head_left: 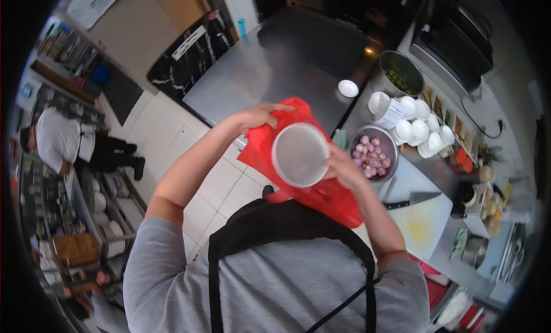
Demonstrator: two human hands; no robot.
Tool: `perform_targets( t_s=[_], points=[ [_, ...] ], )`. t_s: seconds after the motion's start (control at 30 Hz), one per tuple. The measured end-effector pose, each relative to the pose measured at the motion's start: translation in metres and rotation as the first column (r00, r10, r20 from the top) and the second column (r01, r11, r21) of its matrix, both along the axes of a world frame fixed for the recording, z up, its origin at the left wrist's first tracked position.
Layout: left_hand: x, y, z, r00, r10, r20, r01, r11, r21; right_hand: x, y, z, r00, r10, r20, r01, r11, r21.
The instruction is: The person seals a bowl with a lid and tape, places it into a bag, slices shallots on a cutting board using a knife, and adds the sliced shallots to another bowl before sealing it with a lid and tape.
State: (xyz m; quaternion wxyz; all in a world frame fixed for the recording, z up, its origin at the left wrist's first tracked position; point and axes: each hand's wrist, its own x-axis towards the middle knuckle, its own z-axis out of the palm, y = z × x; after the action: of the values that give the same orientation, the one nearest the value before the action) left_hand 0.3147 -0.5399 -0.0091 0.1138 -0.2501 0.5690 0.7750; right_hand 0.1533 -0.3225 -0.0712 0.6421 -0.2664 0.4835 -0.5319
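Observation:
A red plastic bag (261, 152) hangs in front of my body, and my left hand (265, 116) grips its upper edge with closed fingers. My right hand (342, 165) pinches the rim of a round, translucent plastic container (302, 155). The container sits against the red bag, partly covering it; whether it is inside the bag's mouth or in front of it I cannot tell. Right of my right hand stands a metal bowl (392, 145) of peeled purple onions (372, 156). A knife (412, 201) lies on the white cutting board (422, 241) nearby.
A steel table (229, 83) lies ahead, with a small white bowl (348, 88) on it. Stacked white bowls (422, 110) and a pot (396, 60) of green pieces line the right counter. One person (63, 132) bends over shelves at left; another person (109, 310) is lower left.

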Motion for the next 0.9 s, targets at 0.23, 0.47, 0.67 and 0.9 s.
perform_targets(
  t_s=[0.23,0.47,0.67,0.9],
  points=[
    [0.013,-0.002,0.102,0.898,-0.274,-0.343,0.058,0.849,-0.525,0.042,-0.043,-0.130,0.856,0.005,0.517,-0.057,0.995,0.086],
    [0.163,-0.084,0.096,0.880,0.153,-0.451,-0.364,0.827,-0.429,0.009,-0.169,-0.003,0.981,-0.087,-0.171,0.107,0.988,0.112],
    [0.223,-0.103,0.016,0.780,0.524,-0.343,-0.614,0.746,-0.259,0.022,-0.260,0.010,0.874,-0.067,-0.480,0.125,0.988,0.091],
    [0.226,-0.119,0.004,0.705,0.559,-0.438,-0.694,0.672,-0.260,0.048,-0.313,0.010,0.688,0.021,-0.725,0.093,0.989,0.117]
  ],
)
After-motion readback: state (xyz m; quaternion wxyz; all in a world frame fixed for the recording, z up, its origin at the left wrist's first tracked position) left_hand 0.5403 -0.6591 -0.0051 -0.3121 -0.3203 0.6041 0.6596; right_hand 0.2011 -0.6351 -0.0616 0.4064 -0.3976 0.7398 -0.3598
